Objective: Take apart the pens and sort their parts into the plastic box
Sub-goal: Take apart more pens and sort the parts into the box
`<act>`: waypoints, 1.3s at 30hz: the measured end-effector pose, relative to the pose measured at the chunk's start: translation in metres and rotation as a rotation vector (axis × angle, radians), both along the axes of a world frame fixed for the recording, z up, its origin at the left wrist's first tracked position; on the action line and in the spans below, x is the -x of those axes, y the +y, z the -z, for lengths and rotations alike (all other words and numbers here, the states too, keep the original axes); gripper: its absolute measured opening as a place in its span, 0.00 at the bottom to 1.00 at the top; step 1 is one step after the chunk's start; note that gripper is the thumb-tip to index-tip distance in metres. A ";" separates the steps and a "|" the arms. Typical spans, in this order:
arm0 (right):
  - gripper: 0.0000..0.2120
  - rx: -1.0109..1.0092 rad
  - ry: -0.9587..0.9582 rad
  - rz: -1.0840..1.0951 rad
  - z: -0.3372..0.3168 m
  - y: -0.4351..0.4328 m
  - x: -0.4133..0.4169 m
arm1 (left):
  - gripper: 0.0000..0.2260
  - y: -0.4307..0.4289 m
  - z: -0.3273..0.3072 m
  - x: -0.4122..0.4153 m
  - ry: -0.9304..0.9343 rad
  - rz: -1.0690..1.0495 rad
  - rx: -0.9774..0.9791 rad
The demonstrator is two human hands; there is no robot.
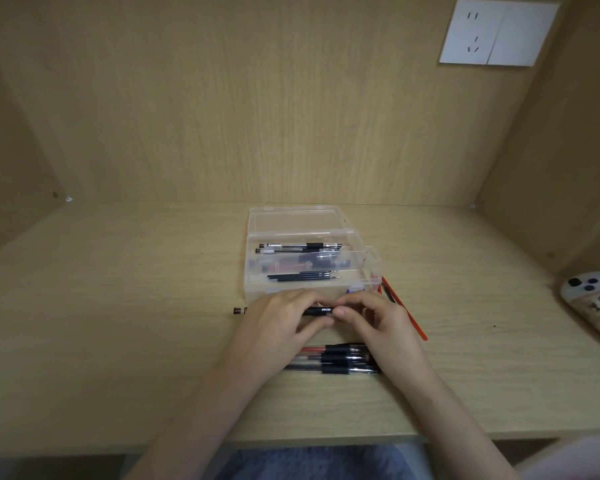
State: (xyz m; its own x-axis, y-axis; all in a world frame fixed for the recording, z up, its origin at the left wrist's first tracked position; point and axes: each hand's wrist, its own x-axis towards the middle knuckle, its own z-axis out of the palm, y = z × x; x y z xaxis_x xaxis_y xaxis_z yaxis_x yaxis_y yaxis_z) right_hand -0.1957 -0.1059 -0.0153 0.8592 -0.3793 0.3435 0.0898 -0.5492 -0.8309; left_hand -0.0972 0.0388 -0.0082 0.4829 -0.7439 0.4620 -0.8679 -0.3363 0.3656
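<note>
Pen (pixel 317 311): one black pen is held level above the desk (pixel 118 306), just in front of the near wall of the plastic box (pixel 246 275).

Hands:
- The left hand (pixel 281 320) grips the left part of the pen, with its fingers curled over the barrel.
- The right hand (pixel 371 320) pinches the right part between thumb and fingers.
- The two hands are close together. Only a short black section with white lettering shows between them.
- It cannot be told whether the pen is still in one piece.

Plastic box: clear, with its lid (pixel 291 220) open and lying flat behind it. The box has three long compartments.
- Far compartment: two clear pen barrels (pixel 298 247) lie side by side.
- Middle compartment: small dark parts (pixel 305 262), too blurred to identify.
- Near compartment: several thin dark refills (pixel 302 276) lie roughly parallel.

Other items on the desk:
- A small dark part (pixel 238 310) lies to the left of the left hand.
- A thin red rod (pixel 413 322) lies at an angle beside the right end of the box.
- A group of pens (pixel 336 358) lies between the wrists, nearer the desk edge.
- A white object with dark round spots (pixel 593 299) is at the far right edge.

A white wall socket (pixel 499 32) is fixed to the back panel, upper right.
</note>
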 end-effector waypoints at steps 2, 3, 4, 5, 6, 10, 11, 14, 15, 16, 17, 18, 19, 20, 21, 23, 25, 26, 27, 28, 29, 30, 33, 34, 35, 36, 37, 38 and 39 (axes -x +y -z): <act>0.06 -0.042 -0.018 0.002 0.000 0.000 0.000 | 0.09 -0.002 -0.001 -0.001 -0.040 -0.022 -0.001; 0.05 -0.067 -0.024 0.000 0.000 0.001 0.000 | 0.10 -0.003 0.000 -0.002 -0.063 -0.037 -0.006; 0.04 -0.084 -0.026 -0.006 0.000 0.001 0.000 | 0.11 -0.003 0.001 -0.002 -0.081 -0.047 -0.009; 0.04 -0.092 -0.024 -0.014 0.000 0.001 0.000 | 0.14 -0.003 0.003 -0.002 -0.088 -0.055 -0.010; 0.03 -0.090 -0.020 -0.024 0.001 0.001 0.000 | 0.16 -0.002 0.005 -0.002 -0.084 -0.062 -0.009; 0.05 -0.083 -0.020 -0.042 0.001 0.000 -0.001 | 0.18 0.001 0.010 -0.002 -0.129 -0.091 0.013; 0.06 -0.097 -0.027 -0.049 0.001 0.000 -0.001 | 0.18 0.001 0.010 -0.002 -0.149 -0.102 0.020; 0.06 -0.128 -0.039 -0.063 0.000 0.000 0.000 | 0.17 0.001 0.007 0.002 -0.183 -0.130 0.050; 0.06 -0.131 -0.040 -0.064 0.000 0.000 0.000 | 0.16 0.001 0.006 0.003 -0.185 -0.129 0.058; 0.06 -0.135 -0.039 -0.064 0.000 0.000 0.000 | 0.15 0.000 0.005 0.005 -0.189 -0.123 0.064; 0.05 -0.139 -0.039 -0.066 0.001 -0.001 0.000 | 0.15 0.000 0.005 0.005 -0.196 -0.116 0.072; 0.05 -0.145 -0.044 -0.068 0.001 -0.001 0.000 | 0.15 0.000 0.005 0.005 -0.204 -0.112 0.082; 0.05 -0.155 -0.052 -0.070 0.001 -0.001 0.000 | 0.16 0.001 0.006 0.004 -0.209 -0.116 0.091; 0.05 -0.171 -0.063 -0.069 0.001 -0.001 0.000 | 0.17 0.002 0.006 0.003 -0.212 -0.130 0.096; 0.05 -0.189 -0.074 -0.067 0.002 -0.001 0.001 | 0.19 0.003 0.006 0.001 -0.215 -0.152 0.097; 0.04 -0.208 -0.080 -0.053 0.004 -0.002 0.001 | 0.21 0.006 0.006 -0.003 -0.211 -0.174 0.095; 0.05 -0.215 -0.080 -0.008 0.006 -0.006 0.000 | 0.22 0.008 0.006 -0.005 -0.185 -0.163 0.108; 0.05 -0.216 -0.084 0.019 0.007 -0.008 -0.001 | 0.22 0.009 0.006 -0.005 -0.162 -0.155 0.125; 0.05 -0.196 -0.079 0.043 0.008 -0.009 -0.001 | 0.21 0.010 0.005 -0.005 -0.135 -0.148 0.145; 0.05 -0.145 -0.062 0.063 0.009 -0.010 -0.002 | 0.21 0.011 0.005 -0.005 -0.109 -0.143 0.161; 0.06 -0.065 -0.030 0.078 0.011 -0.010 -0.002 | 0.19 0.012 0.005 -0.005 -0.086 -0.140 0.169; 0.06 0.027 0.013 0.085 0.013 -0.010 -0.003 | 0.17 0.013 0.006 -0.005 -0.068 -0.137 0.167; 0.05 0.203 0.106 0.056 0.016 -0.008 -0.004 | 0.10 0.013 0.006 -0.004 -0.002 -0.123 0.122; 0.05 0.209 0.111 0.045 0.015 -0.009 -0.004 | 0.09 0.013 0.007 -0.003 0.017 -0.120 0.108; 0.05 0.205 0.104 0.037 0.015 -0.009 -0.004 | 0.08 0.012 0.007 -0.002 0.035 -0.115 0.096; 0.06 0.199 0.083 0.029 0.014 -0.010 -0.004 | 0.08 0.011 0.007 -0.001 0.051 -0.106 0.088; 0.06 0.188 0.054 0.021 0.013 -0.010 -0.004 | 0.07 0.011 0.007 -0.001 0.066 -0.092 0.082; 0.06 0.167 0.028 0.012 0.011 -0.009 -0.003 | 0.07 0.010 0.007 -0.001 0.081 -0.073 0.077; 0.06 0.139 0.010 0.003 0.010 -0.008 -0.002 | 0.07 0.010 0.008 -0.001 0.092 -0.054 0.072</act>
